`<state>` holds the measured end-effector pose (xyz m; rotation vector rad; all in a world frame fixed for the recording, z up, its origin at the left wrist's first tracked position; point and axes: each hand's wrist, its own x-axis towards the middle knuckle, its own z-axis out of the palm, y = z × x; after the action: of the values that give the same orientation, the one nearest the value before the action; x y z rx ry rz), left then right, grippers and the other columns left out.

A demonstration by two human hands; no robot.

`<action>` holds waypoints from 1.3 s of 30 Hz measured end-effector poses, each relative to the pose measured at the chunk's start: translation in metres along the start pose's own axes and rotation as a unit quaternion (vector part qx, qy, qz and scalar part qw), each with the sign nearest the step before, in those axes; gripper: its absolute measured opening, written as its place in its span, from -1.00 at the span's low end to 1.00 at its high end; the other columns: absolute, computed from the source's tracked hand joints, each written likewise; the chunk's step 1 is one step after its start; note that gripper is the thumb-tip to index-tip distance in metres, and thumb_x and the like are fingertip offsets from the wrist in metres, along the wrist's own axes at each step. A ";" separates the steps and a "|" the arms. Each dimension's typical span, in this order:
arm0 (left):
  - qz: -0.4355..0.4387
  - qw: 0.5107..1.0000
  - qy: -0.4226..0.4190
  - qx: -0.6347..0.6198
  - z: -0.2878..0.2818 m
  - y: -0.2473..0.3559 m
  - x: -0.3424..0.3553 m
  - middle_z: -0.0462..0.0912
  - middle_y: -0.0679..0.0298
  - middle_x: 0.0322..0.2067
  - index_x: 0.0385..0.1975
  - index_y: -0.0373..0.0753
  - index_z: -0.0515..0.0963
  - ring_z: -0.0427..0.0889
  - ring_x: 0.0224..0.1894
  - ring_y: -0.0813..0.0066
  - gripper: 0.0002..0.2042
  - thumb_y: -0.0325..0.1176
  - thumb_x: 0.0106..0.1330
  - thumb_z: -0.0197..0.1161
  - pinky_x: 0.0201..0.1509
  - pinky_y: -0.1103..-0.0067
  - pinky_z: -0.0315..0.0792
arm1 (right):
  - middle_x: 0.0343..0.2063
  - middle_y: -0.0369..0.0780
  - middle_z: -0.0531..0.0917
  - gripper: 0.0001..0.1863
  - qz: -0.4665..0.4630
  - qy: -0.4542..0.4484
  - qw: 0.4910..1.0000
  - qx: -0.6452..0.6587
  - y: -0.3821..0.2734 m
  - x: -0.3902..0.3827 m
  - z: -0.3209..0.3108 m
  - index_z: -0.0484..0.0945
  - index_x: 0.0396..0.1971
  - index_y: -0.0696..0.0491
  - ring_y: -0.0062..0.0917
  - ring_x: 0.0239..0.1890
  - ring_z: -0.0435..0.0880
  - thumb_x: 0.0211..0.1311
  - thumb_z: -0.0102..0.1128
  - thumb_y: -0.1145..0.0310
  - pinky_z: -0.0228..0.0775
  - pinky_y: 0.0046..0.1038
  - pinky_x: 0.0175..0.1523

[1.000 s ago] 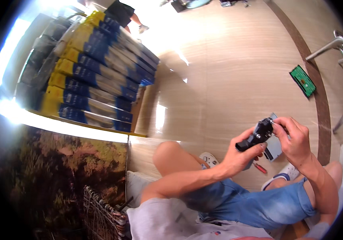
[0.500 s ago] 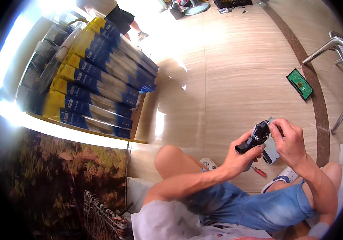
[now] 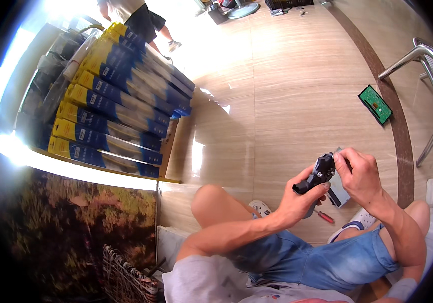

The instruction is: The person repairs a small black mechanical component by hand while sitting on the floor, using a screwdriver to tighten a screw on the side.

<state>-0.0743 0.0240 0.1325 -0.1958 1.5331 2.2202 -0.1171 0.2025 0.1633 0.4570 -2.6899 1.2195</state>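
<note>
In my left hand [image 3: 299, 199] is a black plastic mechanical part [image 3: 322, 170], tilted, with a dark round opening at its lower end and small shiny metal spots on its side. The fingers and thumb wrap round it. My right hand [image 3: 360, 174] is closed in a pinch at the part's upper end; whatever sits between those fingertips is too small to make out. Below the hands a flat grey panel [image 3: 341, 195] with a black strip is partly hidden by them. A screwdriver with a red handle [image 3: 326, 217] lies on the floor beside my shoe [image 3: 360, 222].
A green circuit board in a black frame [image 3: 375, 105] lies on the tiled floor, near a metal chair [image 3: 428, 70]. Long blue-and-yellow packages [image 3: 110, 101] fill a rack at left, above a wicker basket [image 3: 125, 278]. Another person's leg [image 3: 163, 33] shows at the far left.
The view has shifted slightly, moving the scene a little left. My right fingers have turned a little at the part's upper end; the left hand's hold looks the same.
</note>
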 end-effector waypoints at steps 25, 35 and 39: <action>-0.032 0.999 0.015 0.008 -0.011 -0.006 0.011 0.61 0.33 -0.30 0.04 -0.27 0.50 0.62 -0.37 0.57 -0.69 -0.36 0.34 0.30 -0.30 0.58 0.51 | -0.45 -0.08 0.66 -0.93 -0.076 0.030 0.996 0.048 0.023 0.008 0.023 0.58 -0.35 0.17 -0.17 -0.42 0.67 0.21 0.29 0.52 0.52 -0.27 -0.36; -0.036 0.999 0.027 0.000 -0.013 -0.012 0.010 0.62 0.32 -0.31 0.02 -0.27 0.51 0.62 -0.38 0.56 -0.69 -0.36 0.33 0.32 -0.32 0.57 0.51 | -0.37 -0.09 0.68 -0.86 -0.113 0.008 0.994 0.002 0.024 0.002 0.021 0.62 -0.27 0.16 -0.18 -0.34 0.69 0.15 0.27 0.56 0.56 -0.26 -0.27; -0.034 0.999 0.020 -0.001 -0.009 -0.010 0.010 0.63 0.31 -0.31 0.04 -0.26 0.52 0.62 -0.38 0.56 -0.68 -0.36 0.32 0.32 -0.32 0.57 0.51 | -0.38 -0.11 0.68 -0.88 -0.106 0.014 0.994 -0.021 0.026 0.001 0.020 0.62 -0.28 0.14 -0.18 -0.36 0.69 0.17 0.26 0.53 0.56 -0.26 -0.29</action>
<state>-0.0804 0.0210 0.1167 -0.2914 1.5230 2.1767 -0.1266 0.2034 0.1322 0.6942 -2.5600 1.1001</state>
